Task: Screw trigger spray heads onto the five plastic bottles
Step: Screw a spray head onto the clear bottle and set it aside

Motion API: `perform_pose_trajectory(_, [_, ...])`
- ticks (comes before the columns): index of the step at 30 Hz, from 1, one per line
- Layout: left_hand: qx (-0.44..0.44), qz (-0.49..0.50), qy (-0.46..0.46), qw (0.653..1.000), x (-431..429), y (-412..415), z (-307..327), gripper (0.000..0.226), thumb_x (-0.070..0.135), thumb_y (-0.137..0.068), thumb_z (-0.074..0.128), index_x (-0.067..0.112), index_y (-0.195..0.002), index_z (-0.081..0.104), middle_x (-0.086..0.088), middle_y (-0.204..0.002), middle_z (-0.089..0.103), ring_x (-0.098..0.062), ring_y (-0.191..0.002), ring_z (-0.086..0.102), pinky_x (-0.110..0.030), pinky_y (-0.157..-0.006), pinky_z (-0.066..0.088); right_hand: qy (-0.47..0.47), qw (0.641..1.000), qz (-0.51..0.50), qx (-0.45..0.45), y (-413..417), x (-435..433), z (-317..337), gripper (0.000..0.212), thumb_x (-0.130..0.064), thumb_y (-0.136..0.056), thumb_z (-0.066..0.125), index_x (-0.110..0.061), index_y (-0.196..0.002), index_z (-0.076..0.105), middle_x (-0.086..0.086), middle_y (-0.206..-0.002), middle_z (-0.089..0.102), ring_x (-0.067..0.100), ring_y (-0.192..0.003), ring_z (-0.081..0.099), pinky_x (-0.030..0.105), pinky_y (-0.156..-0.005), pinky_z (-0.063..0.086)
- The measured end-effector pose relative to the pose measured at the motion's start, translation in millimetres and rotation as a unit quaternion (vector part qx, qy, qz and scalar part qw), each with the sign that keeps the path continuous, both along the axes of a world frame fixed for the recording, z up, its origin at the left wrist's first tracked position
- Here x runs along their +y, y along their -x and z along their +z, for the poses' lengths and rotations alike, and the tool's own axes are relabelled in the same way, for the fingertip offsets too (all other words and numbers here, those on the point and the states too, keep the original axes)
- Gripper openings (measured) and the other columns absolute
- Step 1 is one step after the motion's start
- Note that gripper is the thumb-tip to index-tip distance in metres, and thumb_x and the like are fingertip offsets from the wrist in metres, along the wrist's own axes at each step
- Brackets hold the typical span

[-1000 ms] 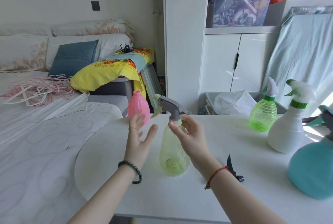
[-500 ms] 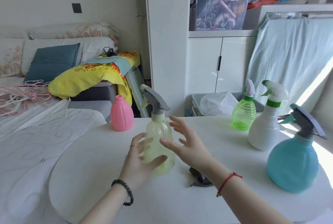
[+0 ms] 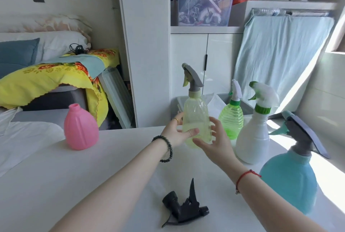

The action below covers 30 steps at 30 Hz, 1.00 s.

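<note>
Hands [image 3: 174,133] cupping the yellow bottle [image 3: 196,118] mid-frame, its top on, parking it by the others; next, black sprayer [image 3: 183,208] onto pink bottle [image 3: 80,129].

Single head-worn view, forward and down, close over table [image 3: 93,166]

Five bottles [image 3: 196,118], four with spray heads [image 3: 192,76]; one loose head [image 3: 183,208].

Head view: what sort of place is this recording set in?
Most likely a bedroom at home: a bed with pillows on the left, a white cupboard with a storage box on it, and a white table holding spray bottles.
</note>
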State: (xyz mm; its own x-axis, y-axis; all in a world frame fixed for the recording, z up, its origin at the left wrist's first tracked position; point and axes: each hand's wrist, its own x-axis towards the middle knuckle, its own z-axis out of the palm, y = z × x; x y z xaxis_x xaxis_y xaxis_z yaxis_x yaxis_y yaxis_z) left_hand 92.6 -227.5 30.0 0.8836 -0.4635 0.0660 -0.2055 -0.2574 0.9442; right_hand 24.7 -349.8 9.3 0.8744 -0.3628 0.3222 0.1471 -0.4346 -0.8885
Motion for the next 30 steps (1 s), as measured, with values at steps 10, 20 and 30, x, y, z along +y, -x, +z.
perform_pose_trajectory(10, [0.018, -0.027, 0.003, 0.999, -35.4, -37.6, -40.0, 0.076, 0.033, -0.074, 0.072, 0.034, -0.138, 0.030, 0.003, -0.138, 0.044, -0.020, -0.120, 0.049, -0.033, -0.098, 0.041, -0.038, 0.999, -0.037, 0.012, -30.6, -30.0, -42.7, 0.070, -0.011, -0.073, 0.073, -0.021, -0.131, 0.035, -0.004, -0.104, 0.052, 0.012, -0.099, 0.051, 0.022, -0.083, 0.042])
perform_pose_trajectory(20, [-0.261, 0.316, 0.052, 0.911, 107.7, -33.2, -8.3, 0.038, 0.022, -0.075, 0.071, 0.025, -0.110, 0.056, 0.006, -0.111, 0.057, -0.011, -0.106, 0.051, -0.019, -0.091, 0.038, 0.107, 0.988, -0.061, -0.095, 31.9, 3.3, -41.5, 0.043, -0.022, -0.082, 0.062, -0.033, -0.119, 0.045, -0.008, -0.112, 0.053, 0.001, -0.101, 0.050, 0.037, -0.092, 0.046])
perform_pose_trajectory(30, [-0.058, 0.400, -0.060, 0.913, 235.8, -86.2, -11.0, 0.100, 0.036, -0.068, 0.076, 0.029, -0.142, 0.010, -0.007, -0.150, 0.028, -0.032, -0.133, 0.033, -0.048, -0.107, 0.032, 0.304, 0.935, 0.183, -0.007, 91.3, 72.4, -57.1, 0.034, -0.043, -0.096, 0.016, -0.055, -0.104, 0.047, -0.030, -0.111, 0.049, -0.018, -0.103, 0.043, -0.004, -0.093, 0.024])
